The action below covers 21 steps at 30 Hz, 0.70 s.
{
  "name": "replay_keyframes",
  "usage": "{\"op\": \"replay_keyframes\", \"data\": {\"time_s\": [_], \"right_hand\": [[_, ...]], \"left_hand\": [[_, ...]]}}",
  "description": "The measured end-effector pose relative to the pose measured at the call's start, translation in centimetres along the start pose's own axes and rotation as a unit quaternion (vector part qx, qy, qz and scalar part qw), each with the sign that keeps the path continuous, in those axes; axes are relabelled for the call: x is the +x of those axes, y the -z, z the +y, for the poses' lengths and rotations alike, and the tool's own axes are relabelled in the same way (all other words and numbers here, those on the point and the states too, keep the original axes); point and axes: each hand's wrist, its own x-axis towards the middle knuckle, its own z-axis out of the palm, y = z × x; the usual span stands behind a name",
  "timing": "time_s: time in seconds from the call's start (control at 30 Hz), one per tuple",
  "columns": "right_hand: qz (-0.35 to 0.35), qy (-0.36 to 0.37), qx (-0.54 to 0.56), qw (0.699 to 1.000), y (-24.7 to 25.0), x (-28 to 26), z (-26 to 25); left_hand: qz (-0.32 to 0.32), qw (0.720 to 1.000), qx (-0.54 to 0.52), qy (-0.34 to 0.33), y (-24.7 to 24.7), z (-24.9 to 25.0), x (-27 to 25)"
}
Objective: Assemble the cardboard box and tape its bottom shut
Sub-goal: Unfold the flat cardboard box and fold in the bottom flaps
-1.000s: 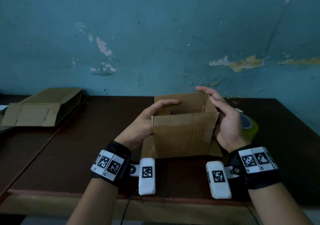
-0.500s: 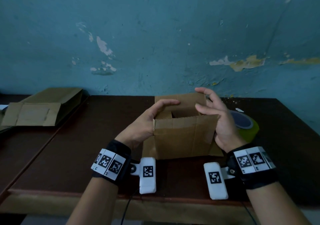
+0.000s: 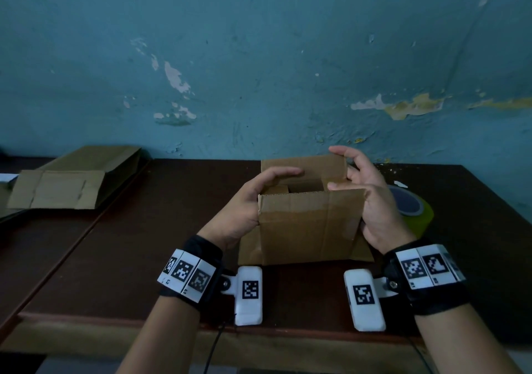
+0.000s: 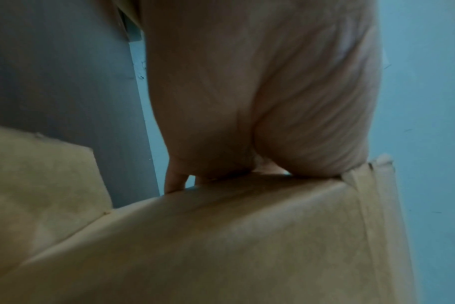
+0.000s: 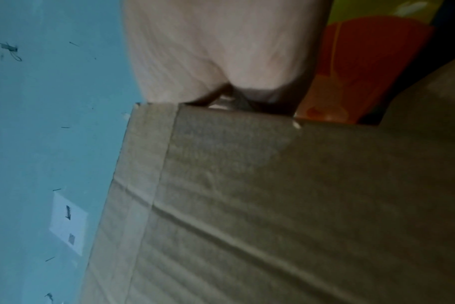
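A brown cardboard box (image 3: 309, 224) stands upright mid-table with its upper flaps partly folded in. My left hand (image 3: 270, 183) grips its left top corner, the fingers curved over the left side flap. At the right top corner my right hand (image 3: 342, 169) holds on, with the thumb on the near flap's edge and the fingers reaching to the far flap. In the left wrist view the palm (image 4: 260, 92) bears on the box wall (image 4: 221, 236). The right wrist view shows the palm (image 5: 221, 51) against the box (image 5: 273, 205). A yellow-green tape roll (image 3: 414, 209) lies just right of the box.
Flattened cardboard boxes (image 3: 63, 183) lie at the back left on a second table. A blue wall (image 3: 259, 71) rises directly behind the dark brown table (image 3: 144, 258). The table's front edge runs close under my wrists.
My right hand went from flat against the box's right side to curling over its top. The side flaps have folded inward and the opening has narrowed. My left hand kept its hold.
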Motion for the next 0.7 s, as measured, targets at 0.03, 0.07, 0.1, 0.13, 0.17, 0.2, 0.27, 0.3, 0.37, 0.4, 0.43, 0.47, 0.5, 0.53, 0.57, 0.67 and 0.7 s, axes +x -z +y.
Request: {"op": "replay_keyframes", "data": {"time_s": [0.03, 0.07, 0.1, 0.13, 0.17, 0.2, 0.27, 0.3, 0.37, 0.4, 0.43, 0.47, 0.5, 0.53, 0.57, 0.67, 0.7], "right_hand": [[0.000, 0.000, -0.001, 1.000, 0.04, -0.02, 0.01], [0.000, 0.001, -0.002, 1.000, 0.07, -0.06, 0.01], [-0.001, 0.002, -0.005, 1.000, 0.12, -0.11, 0.00], [-0.002, 0.004, -0.008, 1.000, 0.14, -0.17, -0.04], [-0.002, 0.005, -0.012, 1.000, 0.16, -0.23, -0.09], [-0.002, 0.008, -0.015, 1.000, 0.15, -0.29, -0.14], [-0.001, 0.011, -0.021, 1.000, 0.10, -0.36, -0.22], [-0.001, 0.011, -0.022, 1.000, 0.10, -0.37, -0.23], [-0.001, 0.010, -0.020, 1.000, 0.11, -0.39, -0.21], [-0.001, 0.011, -0.020, 1.000, 0.09, -0.40, -0.23], [0.000, 0.012, -0.022, 1.000, 0.06, -0.42, -0.27], [0.003, 0.014, -0.024, 1.000, 0.05, -0.44, -0.32], [0.006, 0.015, -0.026, 1.000, 0.06, -0.47, -0.40], [0.010, 0.014, -0.027, 0.999, 0.07, -0.48, -0.47], [0.012, 0.013, -0.027, 0.999, 0.07, -0.50, -0.54], [0.013, 0.014, -0.033, 0.999, 0.17, -0.46, -0.48], [0.014, 0.015, -0.036, 0.999, 0.20, -0.45, -0.43]], "left_hand": [[0.001, 1.000, 0.000, -0.004, -0.02, -0.04, 0.00], [0.001, 1.000, 0.002, -0.006, -0.03, -0.06, 0.02], [0.001, 1.000, 0.003, -0.007, -0.04, -0.08, 0.03], [0.002, 1.000, 0.005, -0.008, -0.04, -0.11, 0.07], [0.004, 1.000, 0.005, -0.007, -0.07, -0.06, 0.08], [0.005, 1.000, 0.005, -0.007, -0.12, 0.04, 0.06], [0.004, 1.000, 0.006, -0.006, -0.18, 0.16, 0.03], [0.004, 1.000, 0.007, -0.005, -0.19, 0.16, 0.06], [0.008, 1.000, 0.003, -0.007, -0.16, 0.09, 0.09], [0.011, 1.000, 0.001, -0.008, -0.18, 0.09, 0.09], [0.016, 1.000, -0.004, -0.008, -0.20, 0.08, 0.11], [0.022, 1.000, -0.014, -0.007, -0.21, 0.08, 0.11], [0.032, 0.999, -0.031, -0.004, -0.24, 0.13, 0.03], [0.046, 0.998, -0.053, -0.002, -0.18, 0.15, -0.03], [0.061, 0.996, -0.069, -0.006, -0.08, 0.20, -0.09], [0.092, 0.990, -0.097, -0.040, 0.57, 0.27, -0.30], [0.093, 0.987, -0.122, -0.051, 0.74, 0.35, -0.35]]}}
